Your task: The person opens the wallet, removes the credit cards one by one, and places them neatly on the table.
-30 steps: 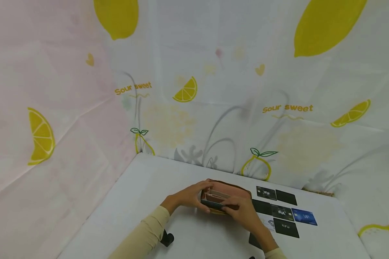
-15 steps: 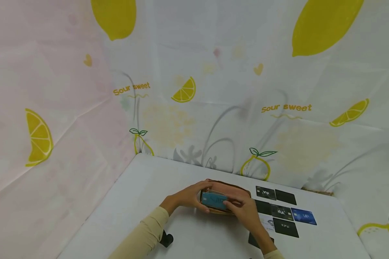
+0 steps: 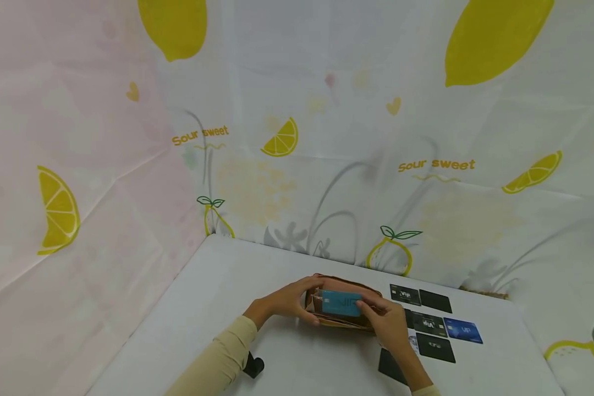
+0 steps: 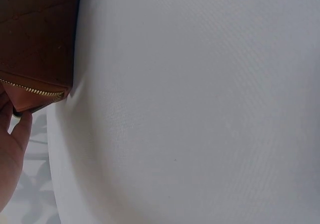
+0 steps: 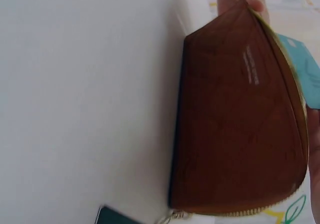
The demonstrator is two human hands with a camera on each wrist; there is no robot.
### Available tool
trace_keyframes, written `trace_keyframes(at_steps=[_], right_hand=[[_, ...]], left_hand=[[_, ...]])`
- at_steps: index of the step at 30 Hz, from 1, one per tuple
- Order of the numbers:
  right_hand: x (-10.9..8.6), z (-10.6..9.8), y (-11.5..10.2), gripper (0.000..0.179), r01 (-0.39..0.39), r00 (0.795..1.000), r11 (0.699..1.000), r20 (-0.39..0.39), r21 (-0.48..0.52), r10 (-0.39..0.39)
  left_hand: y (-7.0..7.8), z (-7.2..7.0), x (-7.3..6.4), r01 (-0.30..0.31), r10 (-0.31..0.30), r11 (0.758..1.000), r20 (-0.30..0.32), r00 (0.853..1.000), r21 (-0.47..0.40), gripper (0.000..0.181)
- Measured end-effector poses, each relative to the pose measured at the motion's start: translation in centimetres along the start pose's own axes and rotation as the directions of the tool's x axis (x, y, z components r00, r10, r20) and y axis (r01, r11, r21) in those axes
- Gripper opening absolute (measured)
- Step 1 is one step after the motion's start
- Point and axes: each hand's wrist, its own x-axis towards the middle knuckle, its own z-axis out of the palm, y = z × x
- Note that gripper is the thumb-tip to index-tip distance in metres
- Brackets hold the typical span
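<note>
A brown quilted zip wallet (image 5: pixel 235 124) stands unzipped on the white table, its pinkish inside facing up. My left hand (image 3: pixel 288 302) grips its left end, thumb at the front and fingers at the back rim. A light blue VIP card (image 3: pixel 337 303) rises out of the wallet's opening, and my right hand (image 3: pixel 390 323) pinches the card's right end between thumb and fingers. In the right wrist view the card juts out past the gold zip edge. Its lower edge is hidden inside the wallet in the head view.
Right of the wallet lie several cards: a black VIP card (image 3: pixel 404 295), a plain black card (image 3: pixel 435 301), another VIP card (image 3: pixel 429 324), a blue card (image 3: pixel 463 330), and a dark card (image 3: pixel 391 365) partly under the right forearm. A small black object (image 3: pixel 253 365) sits beside the left sleeve.
The blue card, first showing only a dark edge at the wallet's front, has turned its face into view and moved up and right with my right hand. My left hand keeps its hold.
</note>
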Motion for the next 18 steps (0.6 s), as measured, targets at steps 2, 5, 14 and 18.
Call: trace_keyframes(at_steps=[2,5,14,18], right_hand=[[0.1,-0.8,1.3,0.026,-0.007,1.0,0.999,-0.011,0.036,0.008],[0.3,-2.2,3.1,0.026,-0.021,0.999,0.997,-0.03,0.068,0.023],[0.4,-6.5,4.0,0.029,-0.086,0.982,0.994,-0.164,0.061,0.095],[0.3,-8.6,4.4,0.033,-0.134,0.965,0.991,-0.222,0.031,0.137]], left_hand=[[0.1,0.0,0.0,0.004,-0.004,1.0,0.0,1.0,-0.005,0.104],[0.1,0.1,0.0,0.003,-0.003,1.0,-0.002,1.0,-0.008,0.104],[-0.8,0.4,0.2,-0.023,0.023,0.999,-0.006,1.0,-0.026,0.104],[-0.9,0.3,0.3,-0.035,0.035,0.999,-0.004,0.999,-0.022,0.104]])
